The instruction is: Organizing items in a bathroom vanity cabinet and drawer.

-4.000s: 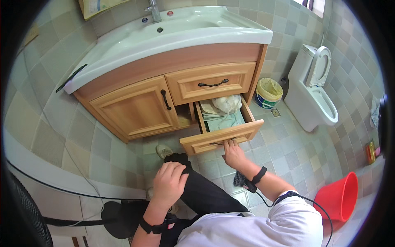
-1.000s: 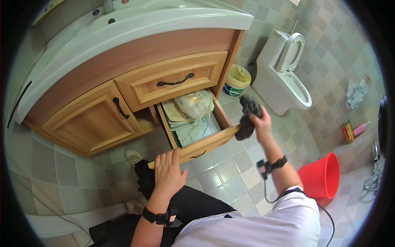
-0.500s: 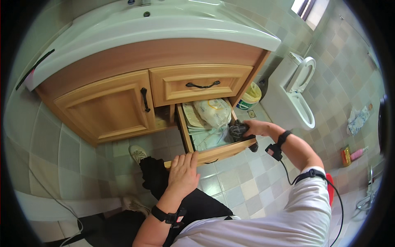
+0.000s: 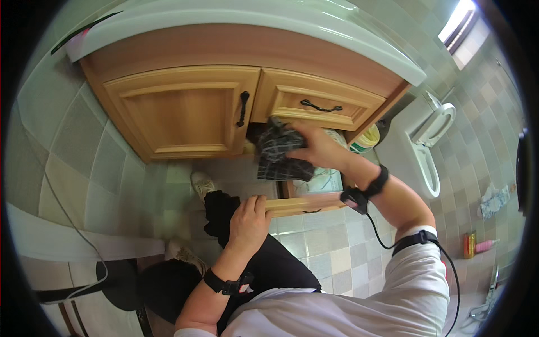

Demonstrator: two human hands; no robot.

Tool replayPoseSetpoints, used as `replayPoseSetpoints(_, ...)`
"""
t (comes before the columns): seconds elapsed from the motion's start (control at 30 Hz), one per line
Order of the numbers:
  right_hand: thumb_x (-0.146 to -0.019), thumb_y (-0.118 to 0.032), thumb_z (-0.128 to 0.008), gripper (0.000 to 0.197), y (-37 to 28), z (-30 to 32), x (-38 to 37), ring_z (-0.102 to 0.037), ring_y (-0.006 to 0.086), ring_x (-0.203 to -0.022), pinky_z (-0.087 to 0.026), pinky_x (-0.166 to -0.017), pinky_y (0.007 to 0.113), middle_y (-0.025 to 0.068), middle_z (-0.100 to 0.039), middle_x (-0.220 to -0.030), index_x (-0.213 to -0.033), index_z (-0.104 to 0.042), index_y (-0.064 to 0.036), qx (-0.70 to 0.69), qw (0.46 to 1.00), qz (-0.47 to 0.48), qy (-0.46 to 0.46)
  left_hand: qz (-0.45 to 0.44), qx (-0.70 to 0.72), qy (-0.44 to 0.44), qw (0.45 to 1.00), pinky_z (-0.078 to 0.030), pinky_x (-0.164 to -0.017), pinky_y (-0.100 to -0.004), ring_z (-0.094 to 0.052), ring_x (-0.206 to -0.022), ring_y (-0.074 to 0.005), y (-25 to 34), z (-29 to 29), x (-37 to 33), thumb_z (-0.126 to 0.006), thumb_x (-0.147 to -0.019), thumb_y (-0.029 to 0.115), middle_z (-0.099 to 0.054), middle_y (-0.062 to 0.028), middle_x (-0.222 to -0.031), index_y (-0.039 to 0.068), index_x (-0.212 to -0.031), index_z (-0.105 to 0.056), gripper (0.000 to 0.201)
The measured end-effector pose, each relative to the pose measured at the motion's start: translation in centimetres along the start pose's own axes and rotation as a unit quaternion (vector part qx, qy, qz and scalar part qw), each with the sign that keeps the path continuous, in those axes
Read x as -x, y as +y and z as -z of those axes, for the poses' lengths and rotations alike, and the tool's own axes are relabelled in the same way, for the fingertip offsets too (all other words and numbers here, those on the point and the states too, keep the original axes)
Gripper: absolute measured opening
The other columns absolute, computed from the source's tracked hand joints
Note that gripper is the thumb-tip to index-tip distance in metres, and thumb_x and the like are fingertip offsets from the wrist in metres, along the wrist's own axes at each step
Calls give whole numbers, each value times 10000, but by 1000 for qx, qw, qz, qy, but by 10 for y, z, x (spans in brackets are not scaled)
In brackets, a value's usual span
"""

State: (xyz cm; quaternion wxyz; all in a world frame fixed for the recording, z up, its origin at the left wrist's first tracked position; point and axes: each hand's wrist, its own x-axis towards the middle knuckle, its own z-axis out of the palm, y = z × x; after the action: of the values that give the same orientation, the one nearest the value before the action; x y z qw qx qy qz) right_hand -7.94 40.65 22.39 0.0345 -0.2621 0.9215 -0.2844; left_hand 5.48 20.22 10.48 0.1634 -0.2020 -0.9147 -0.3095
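Note:
A dark grey checked cloth (image 4: 275,154) hangs bunched from my right hand (image 4: 317,147), whose fingers are closed on its upper part. It is held above the left side of the pulled-out lower drawer, just in front of the cabinet. My left hand (image 4: 250,223) grips the left end of the wooden drawer front (image 4: 300,206), fingers together over its top edge. Inside the drawer, a pale sheet or packet (image 4: 325,181) shows. The cloth and my right arm cover most of the drawer's other contents.
The wooden cabinet has a closed door (image 4: 182,115) and a closed upper drawer (image 4: 328,104) under a white basin counter (image 4: 252,14). A bucket (image 4: 366,139) and a toilet (image 4: 410,140) stand to the right. My shoe (image 4: 202,185) is left of the drawer.
My right hand has lifted the checked cloth from the drawer's right side and carried it left and up. My left hand stays at the drawer front. The view has shifted.

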Motion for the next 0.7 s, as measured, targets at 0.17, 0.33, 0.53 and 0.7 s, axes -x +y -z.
replayPoseSetpoints(0.17,-802,-382,-692,543,20,-78,-26,-578,380,-1071,-453,-927,450,226,-576,-1228,-1147,-623,32,351,897,78,-257,47,54,23,997,-553,-634,-367,-677,-741,-297,-16,-1,5,-741,-799,183,-672,-138,-835,16,-1001,-586,305)
replayPoseSetpoints(0.33,-773,-407,-689,528,1,-73,-32,-617,379,-1025,-480,-892,442,268,-633,-1090,-1020,-675,60,250,807,-11,-534,64,63,-1,996,-553,-613,-359,-681,-719,-282,-19,1,8,-752,-787,215,-676,-137,-812,23,-971,-577,319)
replayPoseSetpoints(0.53,-766,-205,-744,344,-25,-18,-64,-617,331,-947,-496,-827,398,187,-623,-1042,-1028,-635,-10,101,979,57,-167,54,67,-37,996,-542,-590,-373,-662,-682,-287,-16,11,11,-737,-793,221,-647,-128,-797,23,-943,-549,312)
replayPoseSetpoints(0.7,-800,-206,-711,313,14,-69,-81,-604,334,-987,-499,-851,382,172,-605,-1139,-1048,-653,-25,274,914,223,-200,57,72,-81,992,-538,-581,-375,-658,-668,-287,-17,14,7,-729,-801,209,-637,-124,-782,21,-915,-533,295)
